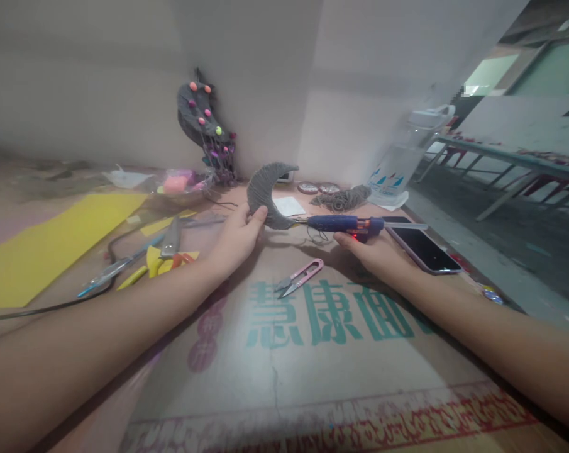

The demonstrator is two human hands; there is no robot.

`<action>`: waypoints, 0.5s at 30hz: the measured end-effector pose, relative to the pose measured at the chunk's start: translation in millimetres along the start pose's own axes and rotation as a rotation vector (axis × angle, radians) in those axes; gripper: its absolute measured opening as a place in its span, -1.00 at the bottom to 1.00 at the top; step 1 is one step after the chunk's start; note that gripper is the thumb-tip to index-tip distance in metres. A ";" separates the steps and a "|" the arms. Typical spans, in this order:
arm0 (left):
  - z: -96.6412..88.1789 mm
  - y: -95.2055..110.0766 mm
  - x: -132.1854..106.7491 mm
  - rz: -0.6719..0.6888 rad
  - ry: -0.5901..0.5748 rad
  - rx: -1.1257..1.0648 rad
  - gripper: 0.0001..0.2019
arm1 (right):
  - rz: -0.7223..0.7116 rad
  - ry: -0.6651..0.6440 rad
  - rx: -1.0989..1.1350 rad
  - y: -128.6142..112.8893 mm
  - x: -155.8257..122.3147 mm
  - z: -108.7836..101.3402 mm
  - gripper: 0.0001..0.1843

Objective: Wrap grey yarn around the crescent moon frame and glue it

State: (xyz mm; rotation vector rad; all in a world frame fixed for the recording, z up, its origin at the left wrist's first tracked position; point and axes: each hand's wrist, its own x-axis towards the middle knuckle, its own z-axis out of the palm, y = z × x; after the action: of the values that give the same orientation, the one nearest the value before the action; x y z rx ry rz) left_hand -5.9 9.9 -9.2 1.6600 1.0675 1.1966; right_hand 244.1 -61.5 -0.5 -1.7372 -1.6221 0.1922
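My left hand (239,233) is closed on the lower end of a grey yarn-wrapped crescent (265,192), holding it upright above the table. My right hand (376,251) grips the handle of a blue glue gun (341,223) lying level, its nozzle pointing left at the crescent's lower tip. A red light glows at the gun's trigger. Small pink thread snips (300,277) lie on the printed sack (312,340) between my two hands.
A phone (423,248) lies face up right of the glue gun. Yellow foam sheet (48,245), scissors (124,267) and scraps sit at left. A grey beaded crescent (204,123) leans in the wall corner. Loose grey yarn (343,198) and a plastic bottle (407,157) stand behind.
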 end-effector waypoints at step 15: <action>0.6 3.9 -2.0 0.028 -0.009 0.017 -0.78 | -0.034 -0.005 0.024 0.2 1.8 -0.3 -0.61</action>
State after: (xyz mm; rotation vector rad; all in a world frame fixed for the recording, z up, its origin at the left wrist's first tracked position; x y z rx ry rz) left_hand -5.0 6.7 -6.3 1.6975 1.0543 1.1997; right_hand 244.8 -60.0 0.2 -1.6910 -1.6455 0.1990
